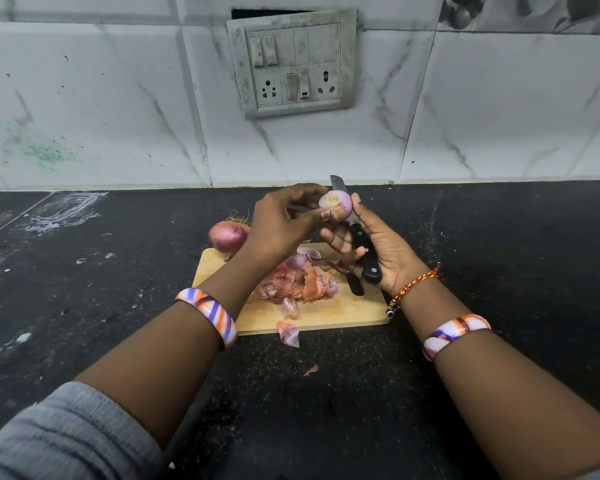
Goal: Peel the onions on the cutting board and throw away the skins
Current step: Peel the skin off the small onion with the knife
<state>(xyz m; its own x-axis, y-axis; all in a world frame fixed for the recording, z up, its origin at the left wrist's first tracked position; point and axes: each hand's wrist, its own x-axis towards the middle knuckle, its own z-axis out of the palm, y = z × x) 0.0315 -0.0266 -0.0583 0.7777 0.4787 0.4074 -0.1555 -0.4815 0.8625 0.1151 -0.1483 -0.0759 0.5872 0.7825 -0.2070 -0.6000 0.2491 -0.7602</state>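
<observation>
Left hand [281, 223] pinches a peeled onion [335, 205] above the cutting board [347, 311]. Right hand [378, 245] curls around a knife [359, 244]. Skins [293, 284] lie piled on the board.

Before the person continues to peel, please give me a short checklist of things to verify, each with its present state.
1. Peeled onion is held securely: ok, the left hand pinches it and the right hand supports it.
2. Knife is under control: ok, the right hand grips its handle.
3. Blade points away from the fingers: cannot tell, the onion hides it.
4. Unpeeled onion stays on the cutting board: not ok, it lies at the far left corner, partly off.
5. Skins are thrown away: not ok, piled on the board, some on the counter.
</observation>
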